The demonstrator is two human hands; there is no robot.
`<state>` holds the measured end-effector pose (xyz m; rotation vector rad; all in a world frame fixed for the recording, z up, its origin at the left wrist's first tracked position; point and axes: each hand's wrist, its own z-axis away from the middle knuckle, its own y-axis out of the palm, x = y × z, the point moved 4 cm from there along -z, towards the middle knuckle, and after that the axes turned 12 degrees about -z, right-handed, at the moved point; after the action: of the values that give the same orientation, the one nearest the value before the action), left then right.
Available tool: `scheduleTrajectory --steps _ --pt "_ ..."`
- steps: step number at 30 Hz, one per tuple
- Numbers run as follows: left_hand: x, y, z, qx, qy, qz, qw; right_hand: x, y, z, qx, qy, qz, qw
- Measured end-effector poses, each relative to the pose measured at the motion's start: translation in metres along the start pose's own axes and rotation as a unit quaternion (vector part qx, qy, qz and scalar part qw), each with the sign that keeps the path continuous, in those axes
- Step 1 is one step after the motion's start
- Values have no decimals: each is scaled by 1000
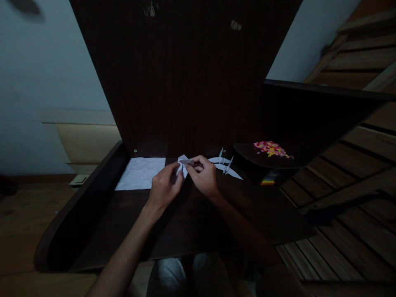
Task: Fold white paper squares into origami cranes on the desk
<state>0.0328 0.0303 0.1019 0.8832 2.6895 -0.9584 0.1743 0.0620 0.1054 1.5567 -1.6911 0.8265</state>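
Fingers (198,161) of both hands pinching a folded white paper (183,158), right over the middle of the table (185,227)! Left hand (163,181) and right hand (204,175) angle inward, nearly meeting. White sheet paper (139,173) lies to the left; just beyond the right hand, two paper cranes (228,169); farther right, bright little pieces (269,148) heaped on a corner shelf (247,154). The fingers cover much of the fold, and the right forearm (244,231) sinks into shadow.

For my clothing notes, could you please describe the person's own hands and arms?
The left hand and right hand are bare: no glove, ring or watch shows. The left forearm shows no sleeve; darkness hides whether the right forearm meets one.
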Motion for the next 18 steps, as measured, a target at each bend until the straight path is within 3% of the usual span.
scheduleTrajectory --steps 6,11,18 --pt "4 -1 3 19 -37 18 999 -11 -1 -4 -12 48 -32 998" --pt "12 4 4 40 -90 98 990 -22 0 -10 -17 92 -114 989" --pt "20 3 1 31 -86 81 992 -34 1 -20 45 113 -126 984"
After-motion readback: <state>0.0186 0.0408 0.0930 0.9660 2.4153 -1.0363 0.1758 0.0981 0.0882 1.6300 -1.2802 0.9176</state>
